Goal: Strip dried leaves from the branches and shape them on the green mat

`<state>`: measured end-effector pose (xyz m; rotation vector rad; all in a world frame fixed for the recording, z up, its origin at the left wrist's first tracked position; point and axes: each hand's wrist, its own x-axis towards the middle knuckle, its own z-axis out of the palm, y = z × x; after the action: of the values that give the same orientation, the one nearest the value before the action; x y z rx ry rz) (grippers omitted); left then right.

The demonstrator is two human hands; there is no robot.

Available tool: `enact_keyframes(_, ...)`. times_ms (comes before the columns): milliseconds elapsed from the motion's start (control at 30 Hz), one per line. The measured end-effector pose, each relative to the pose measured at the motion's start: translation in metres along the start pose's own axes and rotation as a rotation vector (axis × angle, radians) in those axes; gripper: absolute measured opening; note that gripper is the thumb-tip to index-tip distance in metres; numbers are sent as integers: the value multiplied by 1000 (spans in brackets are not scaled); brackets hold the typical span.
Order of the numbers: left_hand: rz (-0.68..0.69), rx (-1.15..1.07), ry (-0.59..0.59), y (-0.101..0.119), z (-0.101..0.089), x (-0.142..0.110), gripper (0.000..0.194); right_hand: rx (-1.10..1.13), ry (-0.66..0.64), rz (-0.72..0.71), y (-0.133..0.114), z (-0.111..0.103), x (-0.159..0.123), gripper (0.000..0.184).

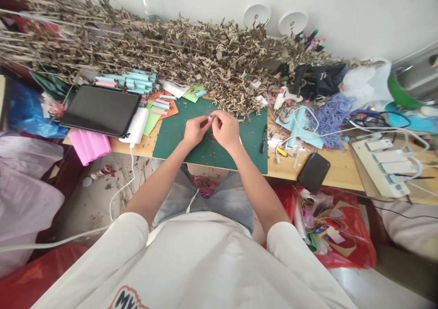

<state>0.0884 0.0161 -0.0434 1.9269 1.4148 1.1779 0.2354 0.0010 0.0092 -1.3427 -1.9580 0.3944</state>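
Observation:
My left hand [195, 131] and my right hand [226, 129] meet over the green cutting mat [208, 151], fingers pinched together. Between the fingertips shows a small pink piece [210, 118], which looks like rolled paper; the fingers mostly cover it. Behind my hands, dried leaves [236, 104] spill onto the mat. To the left lie several small pink and blue paper rolls [160, 105] on orange and green paper. A black pen [264, 139] rests at the mat's right edge.
Dried leafy stalks [171, 44] run along the wall. On the left are a tablet [101, 110] and a white power bank [136, 126]. Rightward lie a glue gun [286, 98], purple yarn [330, 117], a black phone-like case [314, 172] and a power strip [383, 167] with trailing cables.

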Motion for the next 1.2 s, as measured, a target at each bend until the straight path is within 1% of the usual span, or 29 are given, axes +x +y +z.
enact_keyframes(67,1,1,7,-1,0,0,24,-14,-77,10,-2,-1,1,24)
enact_keyframes(133,-3,6,11,-1,1,0,25,-6,-89,23,-1,-2,2,24)
enact_keyframes(267,-10,36,1,0,0,0,29,65,77,89,9,-1,2,27)
enact_keyframes(333,-5,36,-3,3,-1,0,28,60,96,122,16,1,-1,26)
enact_keyframes(433,-2,1,18,7,-4,-1,28,-23,19,135,24,4,-9,23)
enact_keyframes(533,-14,-14,46,7,-5,-2,27,-103,-34,117,27,8,-15,24)
enact_keyframes(633,-32,9,93,4,-4,-2,24,-126,-96,41,24,14,-15,23)
enact_keyframes(733,-44,43,171,2,-4,-1,21,-159,-203,-62,17,21,-9,19)
enact_keyframes(800,-34,58,191,3,-5,-1,20,-200,-282,-130,14,24,-7,14)
enact_keyframes(867,-28,56,190,4,-5,-1,19,-232,-320,-149,15,24,-8,14)
enact_keyframes(933,-33,38,186,5,-5,-1,19,-225,-305,-116,22,19,-10,16)
enact_keyframes(1000,-50,11,164,5,-4,-1,19,-153,-256,-61,32,10,-14,15)
enact_keyframes(1067,-71,-22,116,5,-2,-2,20,-46,-166,7,43,-1,-18,14)
enact_keyframes(1133,-76,-57,60,7,-2,-2,22,15,-73,77,51,-10,-22,17)
enact_keyframes(1200,-58,-84,20,8,-2,-3,22,27,-42,126,53,-15,-27,20)
